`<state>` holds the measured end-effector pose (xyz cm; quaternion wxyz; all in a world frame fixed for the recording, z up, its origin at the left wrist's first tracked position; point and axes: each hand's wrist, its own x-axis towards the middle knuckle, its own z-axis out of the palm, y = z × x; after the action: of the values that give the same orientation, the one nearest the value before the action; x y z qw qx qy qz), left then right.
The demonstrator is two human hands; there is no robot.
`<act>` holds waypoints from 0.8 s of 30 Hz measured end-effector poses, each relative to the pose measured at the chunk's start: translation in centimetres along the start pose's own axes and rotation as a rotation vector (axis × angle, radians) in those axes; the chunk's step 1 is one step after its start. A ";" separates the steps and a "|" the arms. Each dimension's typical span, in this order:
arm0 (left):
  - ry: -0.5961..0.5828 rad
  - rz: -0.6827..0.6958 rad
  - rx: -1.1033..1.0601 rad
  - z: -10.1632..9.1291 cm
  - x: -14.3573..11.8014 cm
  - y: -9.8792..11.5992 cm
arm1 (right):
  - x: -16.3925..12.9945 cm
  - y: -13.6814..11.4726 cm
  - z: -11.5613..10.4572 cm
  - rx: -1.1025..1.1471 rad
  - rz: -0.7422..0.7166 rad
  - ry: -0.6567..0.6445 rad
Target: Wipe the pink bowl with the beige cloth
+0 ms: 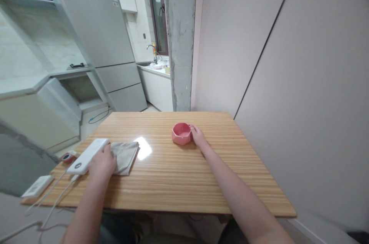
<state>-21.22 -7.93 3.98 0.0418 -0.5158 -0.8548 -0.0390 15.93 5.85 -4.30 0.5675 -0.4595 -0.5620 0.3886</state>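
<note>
Near the middle of the tabletop (173,182), the right hand (196,135) touches a pink bowl (181,133), fingers curled on its side. It looks hard and breakable; hold its rim. Lower left, the left hand (101,164) rests flat on a soft cloth (125,155).

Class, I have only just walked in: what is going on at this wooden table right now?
A person sits at a striped wooden table. The right hand touches the side of a small pink faceted bowl near the far edge. The left hand rests on a folded beige cloth, beside a white rectangular power bank with a white cable running off the table.
</note>
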 end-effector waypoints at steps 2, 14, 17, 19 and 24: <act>-0.014 -0.023 -0.021 0.3 0.1 0.3 | 0.0 0.0 0.0 -0.006 0.006 -0.014; -0.269 0.806 -0.818 -4.5 -1.0 13.4 | -3.1 -8.9 -0.3 0.016 -0.197 -0.212; -0.495 0.959 -1.006 -6.1 -1.4 17.0 | -3.4 -10.5 -0.9 0.156 0.010 -0.479; -0.555 0.952 -1.166 -6.2 -1.1 18.7 | -3.2 -10.9 -2.0 0.240 0.212 -0.628; -0.438 0.809 -1.393 -4.6 -0.4 21.3 | -2.4 -10.6 -4.4 0.375 0.507 -0.605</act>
<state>-2.03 1.10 8.96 -0.4432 -0.6866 -0.3727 -0.4395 19.32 0.25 5.47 0.3374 -0.3374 -0.4920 0.7282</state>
